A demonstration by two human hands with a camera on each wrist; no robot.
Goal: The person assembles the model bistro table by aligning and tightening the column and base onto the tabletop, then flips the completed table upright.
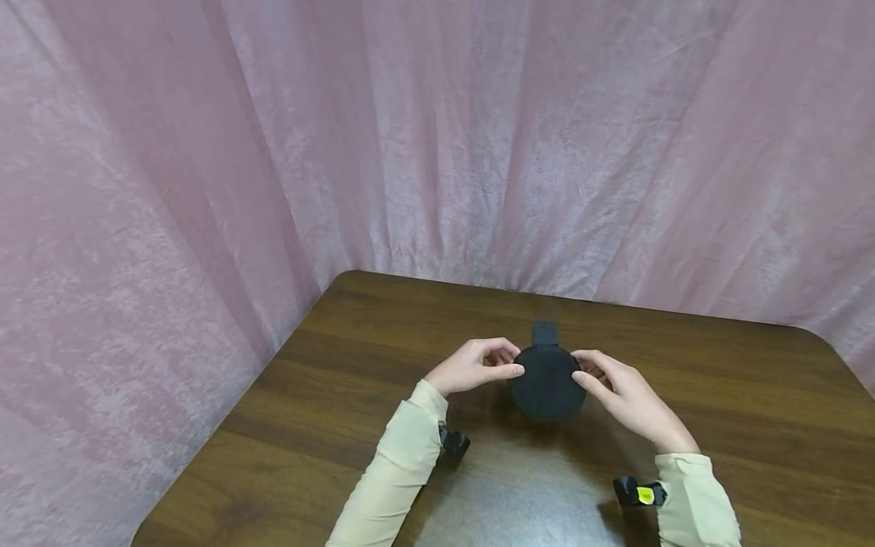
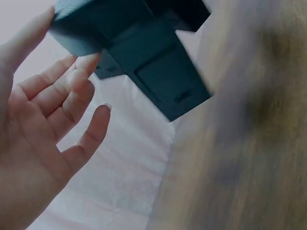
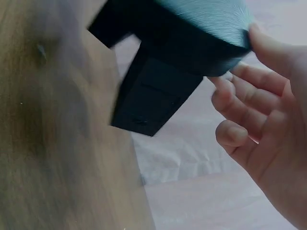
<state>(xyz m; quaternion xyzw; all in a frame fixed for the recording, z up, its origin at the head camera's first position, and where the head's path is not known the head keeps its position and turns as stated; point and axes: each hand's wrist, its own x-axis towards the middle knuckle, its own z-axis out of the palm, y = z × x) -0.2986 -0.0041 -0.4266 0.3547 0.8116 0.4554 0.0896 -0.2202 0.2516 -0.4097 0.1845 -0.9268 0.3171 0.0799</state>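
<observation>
A black device with a round, disc-like top [image 1: 548,384] and a boxy block [image 2: 168,74] jutting out beneath it is held above the table between two hands. At its left edge the left hand [image 1: 481,366] pinches the rim, thumb on top and fingers below. On the opposite edge the right hand [image 1: 618,391] pinches the rim in the same way. A narrow black tab [image 1: 544,334] sticks out at the far side. From the right wrist view the block [image 3: 156,96] hangs from the underside. What kind of device it is cannot be told.
The brown wooden table [image 1: 294,425] has rounded far corners. Pink curtains [image 1: 437,137] hang along its back and left sides. A small black wrist camera [image 1: 454,442] sits on the left sleeve, another camera [image 1: 636,492] on the right.
</observation>
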